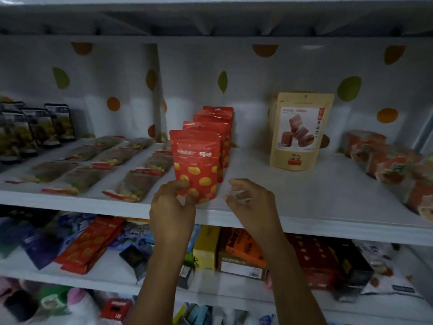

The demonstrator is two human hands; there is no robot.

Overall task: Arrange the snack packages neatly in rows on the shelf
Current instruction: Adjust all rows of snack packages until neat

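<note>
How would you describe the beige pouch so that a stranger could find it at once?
Look at the white shelf with the dotted back wall. Right of the row of red pouches, one beige pouch stands upright. Only it is paper-coloured, with reddish-brown cubes pictured on its front.

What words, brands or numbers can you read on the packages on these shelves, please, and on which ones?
No text reads clearly.
On the front red pouch: white print, too blurred to read.
On the tan pouch: print too small and blurred.
On the orange box on the lower shelf: dark lettering, blurred.
</note>
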